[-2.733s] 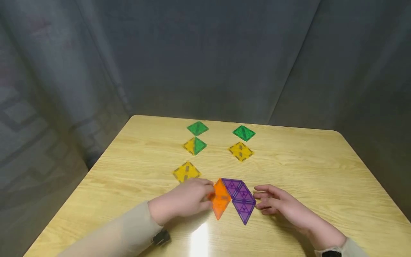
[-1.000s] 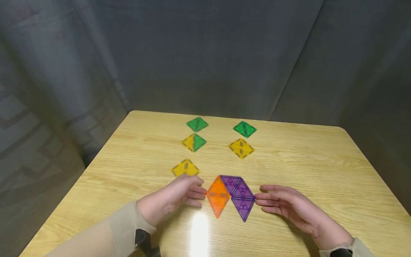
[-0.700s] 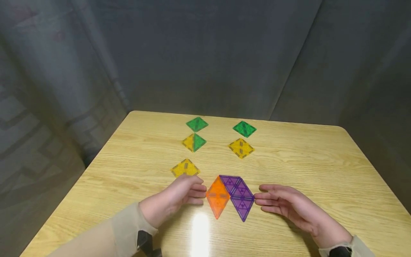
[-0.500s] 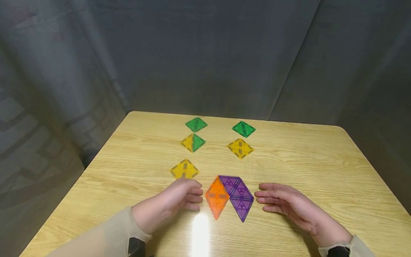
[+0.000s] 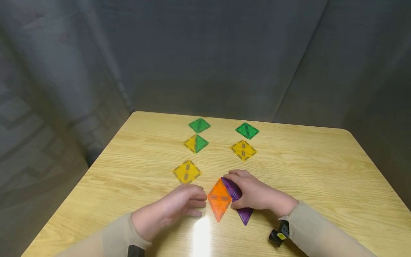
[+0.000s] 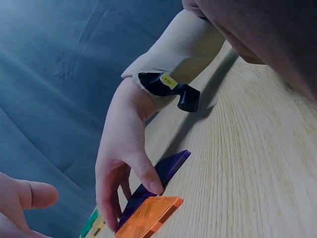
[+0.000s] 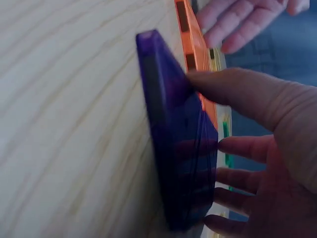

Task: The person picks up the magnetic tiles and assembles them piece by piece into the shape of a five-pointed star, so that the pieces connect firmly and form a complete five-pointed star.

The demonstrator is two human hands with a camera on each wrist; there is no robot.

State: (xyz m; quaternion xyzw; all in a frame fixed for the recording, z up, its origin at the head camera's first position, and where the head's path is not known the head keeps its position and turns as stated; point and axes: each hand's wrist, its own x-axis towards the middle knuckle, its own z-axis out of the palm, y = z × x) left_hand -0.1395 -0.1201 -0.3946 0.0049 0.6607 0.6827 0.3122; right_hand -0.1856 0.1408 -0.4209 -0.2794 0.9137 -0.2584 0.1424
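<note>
Flat on the wooden table lie purple triangular magnetic tiles [image 5: 245,216], joined in a group and partly hidden under my right hand [image 5: 253,191]. That hand spans the group, its thumb at the edge facing the orange tiles and its fingers curved to the far edge; in the right wrist view thumb and fingertips touch the purple tiles [image 7: 171,134]. An orange diamond of two triangular magnetic tiles [image 5: 219,200] sits against the purple group's left side. My left hand [image 5: 174,207] stays beside the orange diamond's left corner, fingers extended and relaxed, holding nothing.
Farther back on the table [image 5: 308,167] are a yellow diamond [image 5: 187,171], a half-yellow, half-green diamond [image 5: 196,144], another yellow diamond [image 5: 243,150] and two green diamonds, left [image 5: 199,125] and right [image 5: 247,131]. A dark curtain [image 5: 205,60] hangs behind the table.
My right hand has moved left from beside the purple tiles to over them and taken hold of their edges. The left hand has backed slightly off the orange diamond. The tiles appear unmoved.
</note>
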